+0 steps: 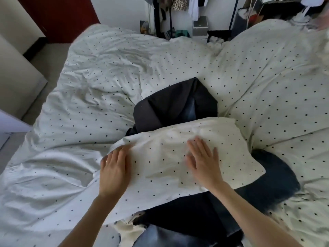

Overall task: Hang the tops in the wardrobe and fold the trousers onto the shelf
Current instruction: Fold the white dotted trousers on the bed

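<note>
A white garment with small black dots [178,157] lies spread on the bed over a pile of dark clothes. My left hand [114,168] rests on its left edge with fingers straight. My right hand [203,161] presses flat on its middle, fingers spread. A black garment [169,106] shows beyond it, with a strip of blue denim [192,107] on top. More dark fabric [270,179] sticks out to the right and beneath, and denim [160,236] lies at the near edge.
The bed is covered by a rumpled white dotted duvet [106,77]. A clothes rack with hanging items [178,8] stands behind the bed. A red door [58,15] is at the back left, and a pale cabinet [16,72] stands at the left.
</note>
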Motion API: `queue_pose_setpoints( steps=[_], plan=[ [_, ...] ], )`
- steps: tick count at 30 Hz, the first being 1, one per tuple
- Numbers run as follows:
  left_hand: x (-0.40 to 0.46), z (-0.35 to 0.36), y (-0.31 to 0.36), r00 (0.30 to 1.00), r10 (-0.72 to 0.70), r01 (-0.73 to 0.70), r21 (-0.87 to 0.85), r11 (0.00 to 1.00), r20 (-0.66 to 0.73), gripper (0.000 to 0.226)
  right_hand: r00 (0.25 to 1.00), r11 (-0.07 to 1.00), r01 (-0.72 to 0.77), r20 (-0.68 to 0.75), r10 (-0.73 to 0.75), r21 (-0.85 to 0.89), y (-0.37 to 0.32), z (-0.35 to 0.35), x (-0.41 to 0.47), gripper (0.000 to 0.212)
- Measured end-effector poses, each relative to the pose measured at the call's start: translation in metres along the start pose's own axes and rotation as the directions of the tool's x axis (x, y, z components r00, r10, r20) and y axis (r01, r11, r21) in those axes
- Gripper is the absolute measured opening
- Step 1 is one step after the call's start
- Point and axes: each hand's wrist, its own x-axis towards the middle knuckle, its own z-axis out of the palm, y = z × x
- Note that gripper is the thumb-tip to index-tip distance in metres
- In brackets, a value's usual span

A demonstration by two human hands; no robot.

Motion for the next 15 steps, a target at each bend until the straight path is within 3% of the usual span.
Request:
queue_pose_setpoints(
  steps=[2,4,9,12,15],
  plan=[
    [0.0,-0.008,-0.027,0.999,-0.03,0.03,-0.014,0.999,0.034,0.039,0.995,0.999,0.003,0.101,0.002,-0.053,-0.001,0.008,0.013,0.055],
    [-0.001,-0.015,-0.046,0.997,0.033,-0.033,-0.003,0.999,0.065,0.038,0.988,0.996,-0.044,0.145,0.055,-0.073,-0.001,0.006,0.017,0.055],
    [-0.002,-0.04,-0.099,0.992,0.097,-0.102,0.064,0.993,0.081,0.041,0.992,0.992,-0.111,-0.048,0.113,0.053,-0.045,-0.014,0.018,0.047],
    [-0.01,-0.053,-0.133,0.985,0.107,-0.122,0.111,0.986,0.135,0.055,0.974,0.998,0.066,-0.219,-0.061,0.016,-0.098,-0.025,0.021,0.045],
    [-0.017,-0.063,-0.157,0.975,0.119,-0.149,0.157,0.976,0.188,0.052,0.873,0.942,0.327,-0.36,-0.33,-0.072,-0.161,-0.031,0.025,0.034]
  ],
)
